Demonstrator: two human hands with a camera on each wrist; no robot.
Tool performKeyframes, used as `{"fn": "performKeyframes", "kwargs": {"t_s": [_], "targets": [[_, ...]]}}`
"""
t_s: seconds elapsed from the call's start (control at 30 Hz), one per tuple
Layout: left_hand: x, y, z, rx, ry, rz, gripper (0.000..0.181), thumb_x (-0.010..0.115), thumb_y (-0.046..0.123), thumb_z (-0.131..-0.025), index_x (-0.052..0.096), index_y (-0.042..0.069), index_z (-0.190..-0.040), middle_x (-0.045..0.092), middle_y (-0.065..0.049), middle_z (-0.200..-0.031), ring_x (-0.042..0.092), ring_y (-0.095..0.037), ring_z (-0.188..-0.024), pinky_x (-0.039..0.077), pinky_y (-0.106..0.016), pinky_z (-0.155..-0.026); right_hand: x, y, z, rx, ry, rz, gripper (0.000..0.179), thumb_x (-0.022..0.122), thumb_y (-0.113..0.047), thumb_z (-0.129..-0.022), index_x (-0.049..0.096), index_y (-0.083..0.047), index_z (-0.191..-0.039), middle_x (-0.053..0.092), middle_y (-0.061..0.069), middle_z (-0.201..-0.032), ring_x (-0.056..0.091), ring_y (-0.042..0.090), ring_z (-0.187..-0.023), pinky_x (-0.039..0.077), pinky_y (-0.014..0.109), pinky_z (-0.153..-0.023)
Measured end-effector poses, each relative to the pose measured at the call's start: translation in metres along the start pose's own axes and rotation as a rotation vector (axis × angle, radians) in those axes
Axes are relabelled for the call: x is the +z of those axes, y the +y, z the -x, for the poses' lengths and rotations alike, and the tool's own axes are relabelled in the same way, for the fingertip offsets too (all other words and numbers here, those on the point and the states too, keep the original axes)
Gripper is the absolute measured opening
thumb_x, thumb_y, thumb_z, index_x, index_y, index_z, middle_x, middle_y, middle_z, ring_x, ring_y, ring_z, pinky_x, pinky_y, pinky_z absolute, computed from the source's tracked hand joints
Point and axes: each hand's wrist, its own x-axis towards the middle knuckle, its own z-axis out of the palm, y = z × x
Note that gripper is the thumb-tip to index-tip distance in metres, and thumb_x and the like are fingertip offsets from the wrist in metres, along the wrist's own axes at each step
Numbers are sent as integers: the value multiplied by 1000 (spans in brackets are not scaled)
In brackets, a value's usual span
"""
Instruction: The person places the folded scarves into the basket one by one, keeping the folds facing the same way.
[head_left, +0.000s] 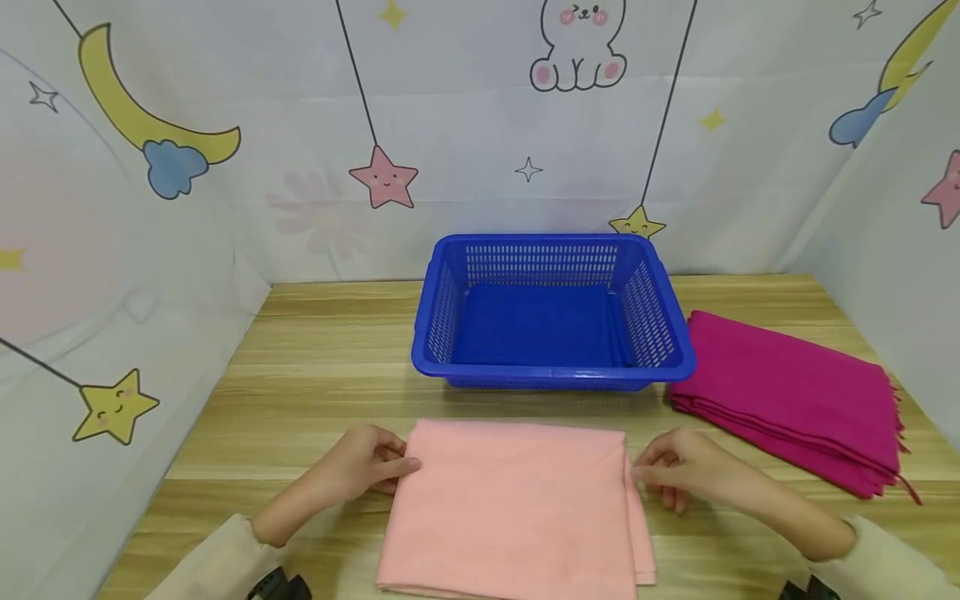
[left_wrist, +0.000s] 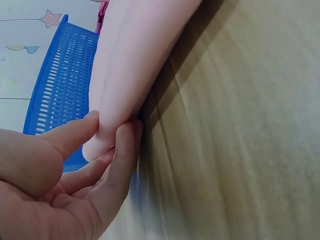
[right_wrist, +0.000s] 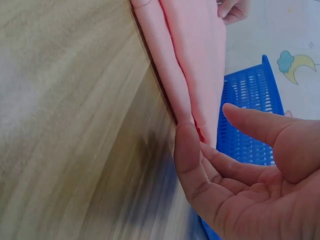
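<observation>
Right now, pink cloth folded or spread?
Folded: the pink cloth shows stacked layers at its right edge, in head and right wrist views.

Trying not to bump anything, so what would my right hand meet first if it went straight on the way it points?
The pink cloth: your right hand points at its right edge, touching or nearly so; depth is hard to judge.

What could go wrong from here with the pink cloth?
The pink cloth has a layer sticking out on its right side, so a further fold may come out uneven. The right hand touches this edge with its thumb apart from the cloth, so the layers might slip if lifted. The left hand pinches the other side, so pulling could shift the layers.
</observation>
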Motion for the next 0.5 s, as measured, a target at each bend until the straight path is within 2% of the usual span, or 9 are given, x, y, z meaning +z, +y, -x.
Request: {"fn": "performKeyframes", "kwargs": {"t_s": [0.23, 0.5], "targets": [[0, -5, 3, -39, -49, 64, 18, 72, 5, -92, 65, -11, -93, 68, -8, -77, 69, -19, -71, 61, -37, -66, 7, 0, 0, 0, 0, -9, 20, 69, -11, -93, 69, 9, -96, 63, 9, -64, 60, 16, -49, 55, 36, -44], [-1, -6, 5, -52, -87, 108, 17, 71, 5, -92, 66, -11, -90, 71, -13, -78, 72, -24, -72, 60, -38, -66, 13, -1, -1, 27, 16, -15, 19, 71, -12, -91, 67, 7, -90, 62, 8, -67, 60, 15, -50, 55, 35, -44]]}}
